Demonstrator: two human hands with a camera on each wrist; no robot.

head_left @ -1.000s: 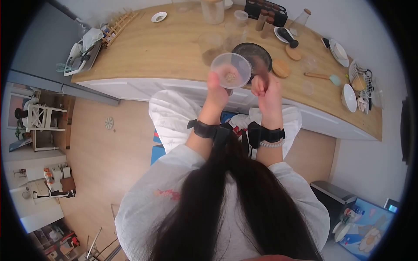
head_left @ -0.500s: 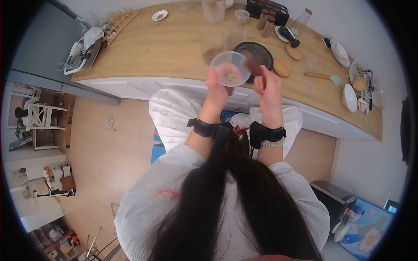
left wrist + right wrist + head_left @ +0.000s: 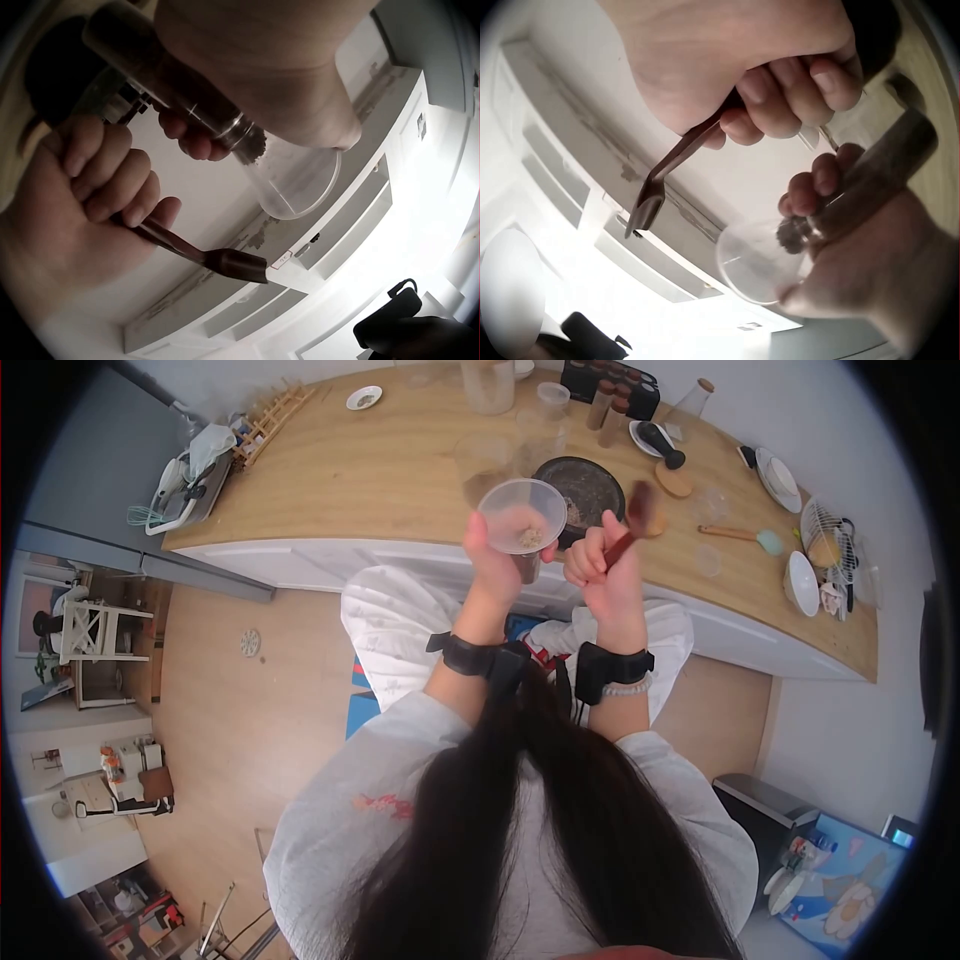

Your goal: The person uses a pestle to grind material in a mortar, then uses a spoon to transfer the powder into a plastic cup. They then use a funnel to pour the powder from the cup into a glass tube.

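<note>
My left hand (image 3: 490, 568) grips a slim glass bottle (image 3: 187, 105) with dark contents. A clear plastic funnel (image 3: 521, 515) sits in the bottle's mouth, with coarse pale crumbs gathered at its bottom. Curled round the handle of a brown scoop (image 3: 640, 515), my right hand (image 3: 610, 582) is just right of the funnel. In the head view the scoop's blurred end points up and to the right; the right wrist view shows its head (image 3: 646, 206) apart from the funnel. Behind both hands stands a black mortar (image 3: 590, 480) with some crumbs inside.
A dark pestle (image 3: 660, 445) lies on a white dish. Wooden lids (image 3: 674, 481), a spatula (image 3: 735, 533) and a white bowl (image 3: 801, 585) are to the right. Clear containers (image 3: 485, 465), spice bottles (image 3: 613, 420) and a black rack (image 3: 635, 388) stand behind the mortar.
The scoop has swung from over the mortar to the funnel's right rim, then away up and right. The funnel has shifted slightly left in my left hand.
</note>
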